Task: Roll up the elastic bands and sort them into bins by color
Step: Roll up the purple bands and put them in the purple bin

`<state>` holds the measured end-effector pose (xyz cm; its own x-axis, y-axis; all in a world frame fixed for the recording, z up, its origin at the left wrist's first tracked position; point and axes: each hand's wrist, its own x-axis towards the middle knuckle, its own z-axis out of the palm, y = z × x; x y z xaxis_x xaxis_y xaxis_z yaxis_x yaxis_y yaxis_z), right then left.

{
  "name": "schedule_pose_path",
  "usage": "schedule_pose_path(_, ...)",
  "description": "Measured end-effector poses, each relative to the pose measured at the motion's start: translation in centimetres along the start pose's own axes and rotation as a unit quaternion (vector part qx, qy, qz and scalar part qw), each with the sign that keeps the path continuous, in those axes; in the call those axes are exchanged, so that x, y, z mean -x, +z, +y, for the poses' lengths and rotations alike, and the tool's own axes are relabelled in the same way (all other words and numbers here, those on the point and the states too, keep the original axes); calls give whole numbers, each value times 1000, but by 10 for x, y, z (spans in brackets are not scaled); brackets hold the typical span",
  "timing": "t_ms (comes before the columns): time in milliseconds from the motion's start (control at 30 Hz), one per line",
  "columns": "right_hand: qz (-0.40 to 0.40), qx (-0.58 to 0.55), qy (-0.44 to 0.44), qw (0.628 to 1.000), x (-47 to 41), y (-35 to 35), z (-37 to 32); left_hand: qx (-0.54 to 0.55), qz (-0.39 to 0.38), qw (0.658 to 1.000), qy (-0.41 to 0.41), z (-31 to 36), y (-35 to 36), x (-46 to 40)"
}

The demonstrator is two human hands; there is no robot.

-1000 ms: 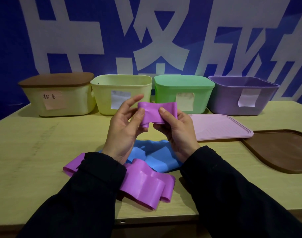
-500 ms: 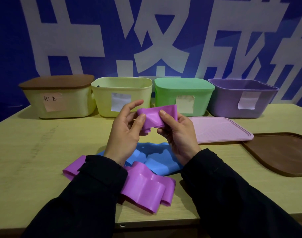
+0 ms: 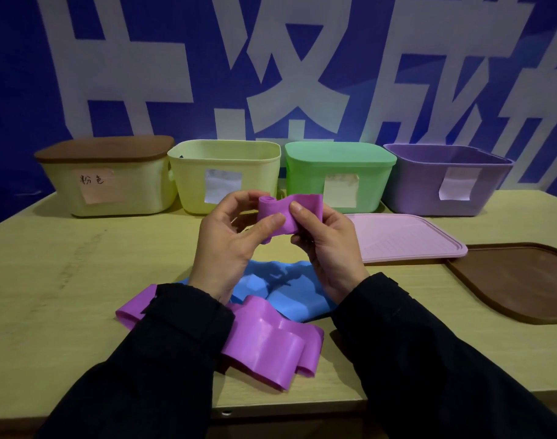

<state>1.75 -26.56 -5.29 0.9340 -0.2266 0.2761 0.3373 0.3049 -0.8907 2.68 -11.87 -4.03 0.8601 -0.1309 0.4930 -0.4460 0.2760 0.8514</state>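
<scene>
A: Grip first?

B: Both hands pinch one purple stretchy rubber band (image 3: 285,213), raised above the table. Left hand (image 3: 226,245): thumb on the near face, fingers curled behind a small rolled end at the band's top left. Right hand (image 3: 329,248): thumb on the front, fingers closed behind the flat stretch to the right. Black sleeves cover both forearms.

A: Rest of that band?

B: Cannot tell whether it joins the loose purple folds of glossy band (image 3: 270,346) lying on the table under the wrists; the hands hide the run between.

A: Other bands?

B: One crumpled blue elastic band (image 3: 280,289), flat on the table, just behind the purple folds and touching them.

A: Surface?

B: Pale yellow-green wooden table (image 3: 80,280).

A: Bins, left to right?

B: Cream plastic bin with a brown lid (image 3: 112,182) and a pink handwritten label. Pale yellow open bin (image 3: 223,175), white label. Green plastic bin with a green lid (image 3: 337,175), pale label. Purple open bin (image 3: 445,182), white label. All stand in a row at the table's far edge, beyond the raised hands.

A: Loose lids?

B: Pink rectangular plastic lid (image 3: 407,239), flat on the table before the purple bin. Brown rounded lid (image 3: 517,280) just beside it to the right, edges overlapping.

A: Backdrop?

B: Blue wall banner with large white characters (image 3: 270,74).
</scene>
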Motion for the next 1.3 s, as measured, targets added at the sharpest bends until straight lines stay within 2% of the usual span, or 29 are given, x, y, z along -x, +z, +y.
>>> schedule_pose_path(233,-34,-12,31,999,2,3,3,26,-39,999,-2,-3,0,1)
schedule_pose_path(733,2,102,-106,989,5,6,4,94,-26,993,-62,-7,3,-1)
schedule_pose_path(1033,20,15,-61,998,-2,-1,-4,47,19,998,-22,-4,0,-3)
schedule_pose_path(1300,-8,-4,-4,1000,-1,2,1,68,-31,997,-21,-2,-1,-2)
